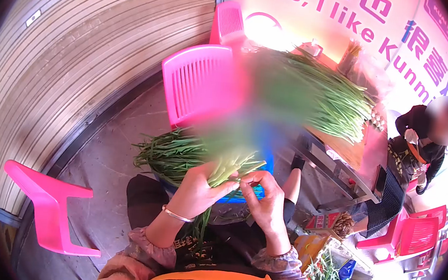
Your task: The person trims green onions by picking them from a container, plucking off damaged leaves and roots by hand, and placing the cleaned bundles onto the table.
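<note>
Loose green bunch (pixel 223 173) in hand, centre, just nearer than the leafy heap (pixel 172 154).
My left hand (pixel 194 189) closed round its stems, thumb laid over; my right hand (pixel 268 201) had thumb and forefinger pinched at the bunch's right side, whether on a single strand I could not tell. Judgement: firm left grip without crushing, small right-hand pinches, suited it best. Appearance: slender, pale green stems, slightly fanned; far end blurred.
</note>
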### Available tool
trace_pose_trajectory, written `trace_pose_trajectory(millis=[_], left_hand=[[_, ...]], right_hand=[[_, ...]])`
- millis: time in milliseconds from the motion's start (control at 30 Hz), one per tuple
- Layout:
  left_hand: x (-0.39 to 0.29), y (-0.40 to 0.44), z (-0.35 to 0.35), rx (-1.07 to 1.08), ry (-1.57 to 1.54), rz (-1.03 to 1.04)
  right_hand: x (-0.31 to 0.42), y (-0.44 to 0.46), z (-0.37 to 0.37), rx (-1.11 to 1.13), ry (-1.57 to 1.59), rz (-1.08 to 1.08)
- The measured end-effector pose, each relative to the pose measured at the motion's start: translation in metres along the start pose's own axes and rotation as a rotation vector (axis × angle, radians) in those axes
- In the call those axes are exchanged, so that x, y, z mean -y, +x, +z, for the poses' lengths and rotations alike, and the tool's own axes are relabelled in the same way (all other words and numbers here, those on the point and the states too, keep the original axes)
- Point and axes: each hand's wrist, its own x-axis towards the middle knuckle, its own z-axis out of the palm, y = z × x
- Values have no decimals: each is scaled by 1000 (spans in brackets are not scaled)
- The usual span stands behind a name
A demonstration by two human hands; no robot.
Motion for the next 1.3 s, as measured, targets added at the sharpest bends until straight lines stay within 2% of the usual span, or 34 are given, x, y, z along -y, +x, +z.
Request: trace_pose_trajectory(millis=[33, 133, 167, 200, 233, 300, 333, 400, 467, 533, 567, 767, 867, 967, 1067, 1200, 1300], left_hand=[[-3, -1, -2, 5, 21, 5], [-5, -3, -4, 9, 99, 20], [-5, -3, -4, -35, 117, 41], [-4, -3, -5, -79, 134, 61], [-4, -3, -7, -123, 151, 80], [-10, -2, -13, -79, 40, -59], [-14, -3, -14, -50, -11, -113], [-14, -5, -6, -13, -45, -74], [-24, -5, 0, 29, 25, 15], [-30, -7, 3, 38, -15, -70], [-30, -8, 4, 30, 5, -43], [-24, -11, 8, 8, 190, 59], [-22, -10, 13, -21, 115, 105], [-22, -10, 11, 6, 162, 111], [-35, -9, 4, 93, 108, 32], [-39, -9, -5, 26, -9, -14], [-43, -8, -5, 72, -69, -50]], right_hand=[[0, -1, -2, 25, 0, -12], [1, -7, -8, 28, 349, 138], [4, -8, -16, 47, 559, 244], [9, -5, -23, 4, 773, 237], [6, -4, -35, -23, 805, 189], [13, 0, -48, -154, 851, 153], [20, 2, -53, -161, 779, 201], [23, 6, -52, -127, 535, 311], [24, 6, -35, -42, 435, 148], [25, 3, -26, -12, 323, 259], [35, 3, -26, -69, 272, 296], [42, 3, -31, -63, -33, 221], [42, 4, -31, -98, -93, 158], [46, 4, -32, -156, -148, 153], [43, 4, -39, -146, -280, 110], [11, 5, -51, -309, -69, 272], [9, 2, -54, -212, 145, 278]])
